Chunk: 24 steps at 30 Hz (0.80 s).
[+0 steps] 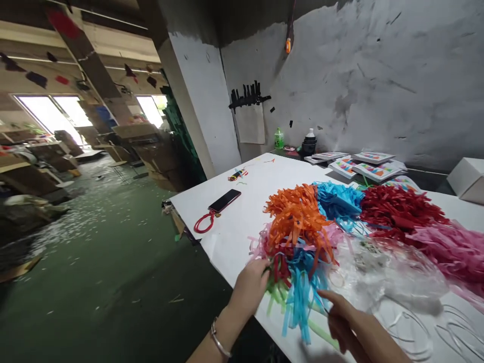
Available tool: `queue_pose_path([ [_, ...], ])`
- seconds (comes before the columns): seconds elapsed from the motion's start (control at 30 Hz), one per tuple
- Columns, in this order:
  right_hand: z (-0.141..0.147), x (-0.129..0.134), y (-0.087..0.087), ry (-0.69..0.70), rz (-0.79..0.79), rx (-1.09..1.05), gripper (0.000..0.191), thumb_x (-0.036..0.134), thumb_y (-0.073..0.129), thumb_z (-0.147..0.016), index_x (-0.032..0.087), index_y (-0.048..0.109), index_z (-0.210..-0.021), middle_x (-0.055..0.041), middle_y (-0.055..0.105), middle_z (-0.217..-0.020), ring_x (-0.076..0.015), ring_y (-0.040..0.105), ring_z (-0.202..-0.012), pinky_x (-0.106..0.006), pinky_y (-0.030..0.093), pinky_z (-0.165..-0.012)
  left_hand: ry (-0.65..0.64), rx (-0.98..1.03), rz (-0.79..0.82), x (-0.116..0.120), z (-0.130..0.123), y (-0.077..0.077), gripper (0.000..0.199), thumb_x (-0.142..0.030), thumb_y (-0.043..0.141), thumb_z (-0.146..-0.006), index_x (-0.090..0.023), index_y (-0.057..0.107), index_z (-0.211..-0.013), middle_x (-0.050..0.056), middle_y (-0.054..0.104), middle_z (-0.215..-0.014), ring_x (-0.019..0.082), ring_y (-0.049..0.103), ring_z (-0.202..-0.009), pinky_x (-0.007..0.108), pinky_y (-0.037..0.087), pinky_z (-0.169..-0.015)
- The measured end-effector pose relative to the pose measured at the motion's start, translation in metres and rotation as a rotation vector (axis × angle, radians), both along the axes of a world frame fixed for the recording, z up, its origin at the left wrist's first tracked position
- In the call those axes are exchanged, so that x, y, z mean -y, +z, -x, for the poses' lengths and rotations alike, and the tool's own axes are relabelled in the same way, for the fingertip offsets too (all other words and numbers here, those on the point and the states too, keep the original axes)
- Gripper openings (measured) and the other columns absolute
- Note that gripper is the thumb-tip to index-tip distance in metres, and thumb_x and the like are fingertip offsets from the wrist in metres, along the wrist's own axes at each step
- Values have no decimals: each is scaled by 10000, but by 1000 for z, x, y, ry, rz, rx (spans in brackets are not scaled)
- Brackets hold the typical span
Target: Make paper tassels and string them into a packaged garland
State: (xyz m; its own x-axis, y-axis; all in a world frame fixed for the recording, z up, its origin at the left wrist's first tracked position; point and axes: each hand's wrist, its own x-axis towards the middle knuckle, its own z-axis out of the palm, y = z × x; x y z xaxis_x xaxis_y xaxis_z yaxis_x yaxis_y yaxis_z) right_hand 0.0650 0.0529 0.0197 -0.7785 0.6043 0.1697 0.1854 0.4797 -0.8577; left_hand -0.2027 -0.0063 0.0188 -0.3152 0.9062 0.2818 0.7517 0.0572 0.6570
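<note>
At the near edge of the white table, my left hand (250, 286) is closed at the left side of a bunch of paper tassels, its fingertips partly hidden by the strips. Orange tassels (297, 214) top this bunch, with light-blue tassels (301, 292) hanging down the front. Dark red strips (280, 267) and green strips (278, 293) lie close to my left fingers. On the right of the blue strips, my right hand (351, 322) has its index finger reaching toward them and the other fingers curled. Whatever it pinches is too small to make out.
Behind lie piles of blue (338, 199), dark red (403, 206) and pink tassels (454, 249). A clear plastic bag (393, 272) and white cord loops (406, 330) sit right. A phone (225, 200) lies left; printed packs (372, 169) and a white box (469, 179) stand at the back.
</note>
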Motion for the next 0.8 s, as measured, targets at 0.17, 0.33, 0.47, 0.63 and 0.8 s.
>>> queue_pose_path([
  [0.17,78,-39,19,65,227,-32,414,465,458,-978,205,592,-1270,11,660,-717,-159,640,-583,-280,510,-568,-158,56,-46,10,-20,-2,212,-95,499,-868,-207,678,-893,81,703,-941,244,645,-939,356,522,-843],
  [0.33,99,-110,1,-375,132,-89,408,433,491,-966,151,546,-1256,-14,654,-829,-181,661,-727,-373,526,-739,-209,198,-152,21,-16,-7,228,-111,461,-910,-200,669,-934,87,686,-952,233,638,-926,347,505,-837],
  [0.47,82,-125,3,-525,58,-118,359,455,547,-936,176,574,-1159,-30,658,-868,-202,641,-783,-394,496,-779,-174,552,-204,32,-14,-15,149,-256,546,-949,-194,678,-915,70,669,-940,222,634,-913,316,494,-834],
  [0.63,67,-74,25,-397,70,-131,328,502,512,-935,203,606,-1035,-17,644,-764,-185,598,-662,-341,470,-668,-62,1354,-260,34,-24,-18,164,-299,762,-775,-184,648,-750,0,623,-777,146,588,-707,226,482,-657],
  [0.8,49,-23,36,-197,266,-174,371,554,492,-971,199,601,-983,18,577,-687,-137,555,-579,-271,453,-547,-16,1706,-250,24,-35,-18,290,-378,869,-672,-183,703,-810,-3,658,-698,120,591,-572,192,441,-499],
])
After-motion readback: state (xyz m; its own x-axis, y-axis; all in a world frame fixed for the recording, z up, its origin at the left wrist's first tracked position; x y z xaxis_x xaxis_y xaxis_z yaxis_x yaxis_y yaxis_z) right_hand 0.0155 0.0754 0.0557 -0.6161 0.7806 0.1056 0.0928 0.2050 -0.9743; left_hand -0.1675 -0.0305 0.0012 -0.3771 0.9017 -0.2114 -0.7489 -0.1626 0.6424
